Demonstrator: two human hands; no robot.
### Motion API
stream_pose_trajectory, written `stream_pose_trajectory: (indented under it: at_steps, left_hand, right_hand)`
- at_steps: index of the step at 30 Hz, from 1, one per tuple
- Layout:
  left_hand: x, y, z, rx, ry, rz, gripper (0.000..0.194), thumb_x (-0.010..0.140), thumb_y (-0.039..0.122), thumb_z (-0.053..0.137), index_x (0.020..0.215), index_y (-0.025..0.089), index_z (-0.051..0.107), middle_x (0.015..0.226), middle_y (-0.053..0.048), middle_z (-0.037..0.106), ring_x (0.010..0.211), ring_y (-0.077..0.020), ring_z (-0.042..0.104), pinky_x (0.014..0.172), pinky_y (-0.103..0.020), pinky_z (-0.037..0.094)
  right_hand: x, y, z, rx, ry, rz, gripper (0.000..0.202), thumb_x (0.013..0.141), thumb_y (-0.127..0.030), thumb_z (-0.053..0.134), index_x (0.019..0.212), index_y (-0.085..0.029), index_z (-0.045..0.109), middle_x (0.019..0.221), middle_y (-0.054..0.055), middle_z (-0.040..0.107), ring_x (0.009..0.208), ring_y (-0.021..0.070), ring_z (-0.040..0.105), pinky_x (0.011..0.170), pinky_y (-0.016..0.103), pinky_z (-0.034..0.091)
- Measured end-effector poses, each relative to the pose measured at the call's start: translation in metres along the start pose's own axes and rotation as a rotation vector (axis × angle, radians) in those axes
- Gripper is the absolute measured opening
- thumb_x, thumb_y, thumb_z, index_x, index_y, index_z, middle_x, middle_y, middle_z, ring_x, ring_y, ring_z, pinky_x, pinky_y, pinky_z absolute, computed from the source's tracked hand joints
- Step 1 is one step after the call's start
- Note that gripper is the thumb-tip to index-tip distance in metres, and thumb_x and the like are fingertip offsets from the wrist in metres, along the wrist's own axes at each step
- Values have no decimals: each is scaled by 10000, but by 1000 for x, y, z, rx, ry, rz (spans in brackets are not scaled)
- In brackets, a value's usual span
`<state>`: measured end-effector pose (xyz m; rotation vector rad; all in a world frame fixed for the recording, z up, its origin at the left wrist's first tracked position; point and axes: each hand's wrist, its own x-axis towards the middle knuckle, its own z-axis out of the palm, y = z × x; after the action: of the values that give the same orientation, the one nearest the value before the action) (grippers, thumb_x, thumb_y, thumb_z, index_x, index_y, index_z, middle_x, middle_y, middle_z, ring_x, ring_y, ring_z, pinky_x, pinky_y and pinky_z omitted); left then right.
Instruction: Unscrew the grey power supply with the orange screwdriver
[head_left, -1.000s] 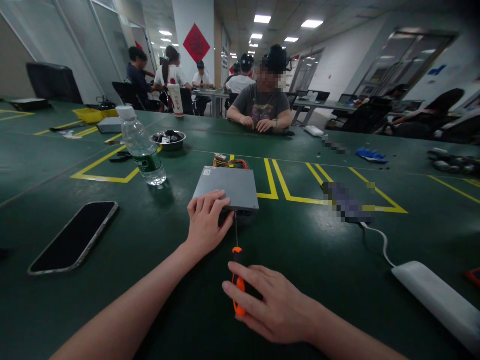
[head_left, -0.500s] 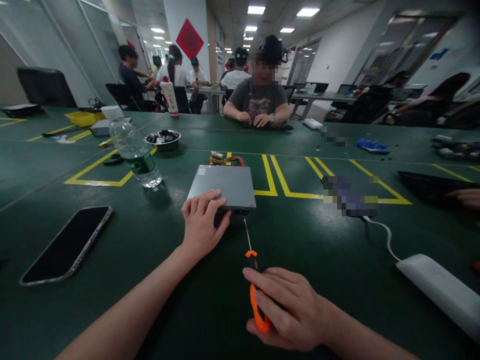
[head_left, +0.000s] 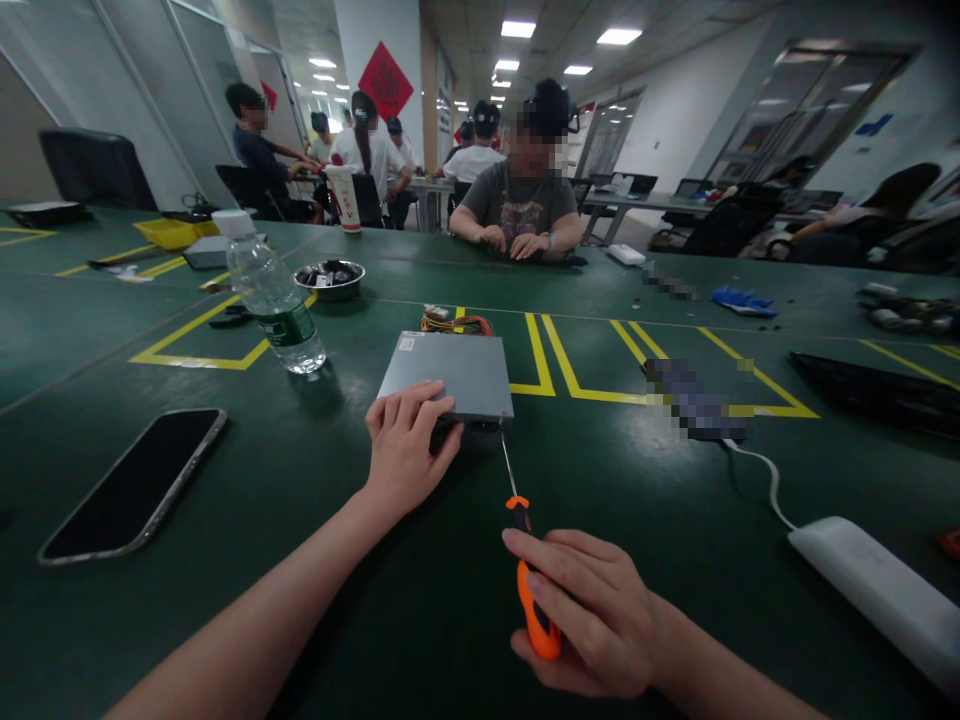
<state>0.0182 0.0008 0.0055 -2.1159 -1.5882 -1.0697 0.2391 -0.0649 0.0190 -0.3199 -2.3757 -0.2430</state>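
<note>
A grey metal computer power supply (head_left: 469, 370) lies flat on the green table, its bundle of coloured wires (head_left: 457, 322) behind it. My left hand (head_left: 409, 435) grips its front left corner, fingers on the top and thumb against the front side. In my right hand (head_left: 592, 610) is a screwdriver (head_left: 538, 610) with an orange and black handle. The screwdriver's thin shaft points forward, and its tip is at the front right corner of the power supply. Whether the tip sits in a screw is too small to tell.
To the left are a phone (head_left: 135, 485), a water bottle (head_left: 281, 310) and a metal bowl (head_left: 330, 278) of small parts. On the right lie a white power strip (head_left: 870, 570) with a cable and a blurred-out device (head_left: 690, 395). A person (head_left: 517, 190) sits opposite.
My right hand and the screwdriver have shifted right, the tip moving towards the power supply's right front corner. My left hand keeps its hold. At far right, another person's hand has left view.
</note>
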Motion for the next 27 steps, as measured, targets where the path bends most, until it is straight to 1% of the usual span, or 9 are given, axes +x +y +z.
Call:
stream_pose_trajectory:
  at_steps: [6,12,17,23,27]
  left_hand:
    - [0,0,-1,3,-2,7,229,807,308,543,1023,257,492,1161,-55,570,1091,-237,490,890,-426,287]
    - [0,1,-1,9,-5,7,228,805,307,544,1021,252,496,1163,-55,568,1086,-239,490,887,-425,287]
    - [0,1,-1,1,-5,2,228,801,302,547,1019,258,494,1165,-52,567,1090,-240,487,888,-428,285]
    - [0,0,-1,-15,-13,-5,237,796,296,554,1023,267,494,1168,-53,564,1091,-245,484,886,-435,287]
    - [0,0,0,-22,-12,-12,246,790,295,562,1026,274,495,1174,-52,561,1095,-249,481,889,-440,284]
  right_hand:
    - [3,0,-2,-41,9,-6,206,807,-233,508,944,-80,529,961,230,649,833,199,652,695,301,533]
    - [5,1,-3,-79,24,-20,167,771,-206,519,882,-85,548,938,234,650,810,210,657,692,303,534]
    - [8,0,-5,-93,35,-7,134,748,-148,491,859,-94,543,910,219,661,749,193,661,658,290,538]
    - [13,0,-11,-105,32,5,137,796,-191,477,875,-91,528,885,220,661,749,201,665,655,290,542]
    - [16,1,-13,-137,42,21,137,838,-202,438,882,-99,517,854,202,668,719,189,665,635,276,545]
